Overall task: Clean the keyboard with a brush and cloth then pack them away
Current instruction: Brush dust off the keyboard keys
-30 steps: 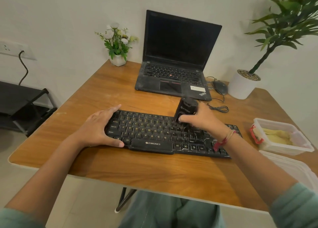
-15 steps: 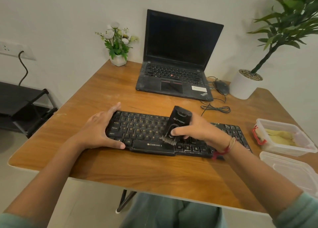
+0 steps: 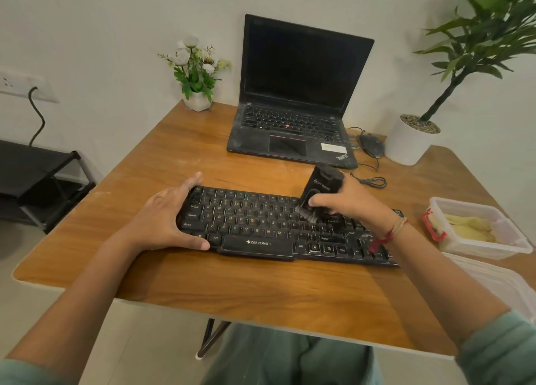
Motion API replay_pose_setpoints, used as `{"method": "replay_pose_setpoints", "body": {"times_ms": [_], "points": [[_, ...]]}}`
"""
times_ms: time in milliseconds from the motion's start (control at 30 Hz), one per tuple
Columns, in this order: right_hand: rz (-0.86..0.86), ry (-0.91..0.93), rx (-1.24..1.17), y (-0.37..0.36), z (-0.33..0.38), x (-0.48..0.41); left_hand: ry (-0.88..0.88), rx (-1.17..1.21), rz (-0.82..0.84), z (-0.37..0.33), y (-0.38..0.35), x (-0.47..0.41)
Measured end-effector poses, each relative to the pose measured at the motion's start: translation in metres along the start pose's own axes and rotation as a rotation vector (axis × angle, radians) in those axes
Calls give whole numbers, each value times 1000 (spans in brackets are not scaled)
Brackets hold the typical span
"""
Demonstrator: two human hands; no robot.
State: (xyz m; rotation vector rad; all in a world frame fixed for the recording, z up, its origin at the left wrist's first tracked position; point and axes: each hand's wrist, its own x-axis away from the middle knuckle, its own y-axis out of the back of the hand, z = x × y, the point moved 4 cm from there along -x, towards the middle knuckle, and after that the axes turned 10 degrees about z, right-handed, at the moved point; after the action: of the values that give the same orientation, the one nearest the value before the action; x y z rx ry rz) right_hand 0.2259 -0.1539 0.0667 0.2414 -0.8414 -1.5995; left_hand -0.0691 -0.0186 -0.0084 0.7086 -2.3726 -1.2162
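Note:
A black keyboard (image 3: 255, 225) lies across the wooden desk (image 3: 255, 286) in front of me. My left hand (image 3: 165, 219) holds its left end, thumb along the front edge and fingers over the back corner. My right hand (image 3: 348, 204) grips a black brush (image 3: 320, 187) tilted over the right middle of the keys, its bristles touching the upper key rows. A yellowish cloth (image 3: 470, 228) lies inside a clear plastic box (image 3: 493, 248) at the desk's right edge.
An open black laptop (image 3: 295, 100) stands at the back, with a wired mouse (image 3: 372, 145) and its coiled cable beside it. A white flower pot (image 3: 197, 100) sits back left, a large potted plant (image 3: 409, 140) back right. The box's clear lid (image 3: 499, 283) lies near the right front.
My right hand has moved the brush from the front row near the space bar back up and right to the upper key rows. The left hand has stayed on the keyboard's left end.

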Motion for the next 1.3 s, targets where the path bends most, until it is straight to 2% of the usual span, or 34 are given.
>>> {"method": "replay_pose_setpoints", "body": {"times_ms": [67,100,133,200,267,300,433,467,500,600,667,767,833,867,967,1033,1067,1200,1233,1300], "points": [[-158,-11,109,7,-3,-5,3,4,2,0,0,0],[-178,-8,129,4,-2,-4,1,7,1,0,0,1],[-135,9,93,-3,-1,-3,0,11,-3,0,0,1],[78,68,-35,-22,1,3,-2,16,-9,-1,1,1],[213,104,-31,-27,1,8,1,17,-10,-1,0,1],[179,83,-12,-21,-2,6,2,18,-10,-1,1,1],[-199,-31,133,17,-11,0,8,17,-6,-2,1,2],[-215,-25,151,16,-11,0,8,18,-9,-2,1,2],[-168,-3,116,10,-11,2,10,19,-12,-2,1,2],[174,80,-21,-24,-7,12,21,22,-11,-3,2,2],[239,89,-1,-26,-12,12,25,28,-4,-4,2,2],[-8,-6,-37,5,-23,4,26,27,4,-3,2,2],[-162,-24,36,19,-27,3,23,29,2,-2,1,2],[-144,-19,48,15,-24,4,23,30,2,-3,1,2],[198,48,-87,-27,-14,12,32,29,5,-3,2,2],[304,83,-44,-39,-12,15,28,30,4,-3,1,2],[257,82,-19,-32,-12,12,30,28,3,-3,2,2],[-171,-9,97,17,-14,6,35,16,2,-4,2,3],[-197,-11,149,17,-13,7,37,16,0,-4,2,3],[-58,19,124,1,-10,12,42,20,-1,-4,2,3]]}}
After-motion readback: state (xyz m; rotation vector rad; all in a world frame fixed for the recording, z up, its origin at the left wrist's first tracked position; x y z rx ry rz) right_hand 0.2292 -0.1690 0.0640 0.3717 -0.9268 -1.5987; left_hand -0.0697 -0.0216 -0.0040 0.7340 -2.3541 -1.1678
